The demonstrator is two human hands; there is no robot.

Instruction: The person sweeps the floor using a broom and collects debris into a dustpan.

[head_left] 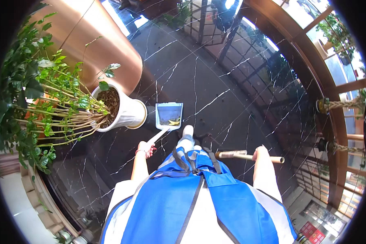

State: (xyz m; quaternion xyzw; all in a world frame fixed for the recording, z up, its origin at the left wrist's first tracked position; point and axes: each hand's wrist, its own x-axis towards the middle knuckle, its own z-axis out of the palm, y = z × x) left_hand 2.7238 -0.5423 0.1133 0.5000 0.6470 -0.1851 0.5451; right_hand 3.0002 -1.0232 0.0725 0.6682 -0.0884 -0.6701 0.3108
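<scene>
My left hand (145,149) is closed round the pale handle of a long-handled dustpan (169,110). The dustpan's light blue pan is on the dark floor ahead of my feet, with dark bits and yellowish leaves (174,122) inside. Out to the right, my right hand (261,153) grips a tan pole (232,154), which sticks out on both sides of the fist. One end of the pole looks darker and lies near my blue and white clothing. Whether it has a broom head cannot be made out. A pale shoe (188,131) shows just below the pan.
A tall leafy plant in a white pot (128,112) stands left of the dustpan. Behind it rises a copper-coloured rounded column (118,49). Brown-framed windows (333,122) with rope-wrapped fittings (341,105) line the right. The floor (207,89) is glossy black with white veins.
</scene>
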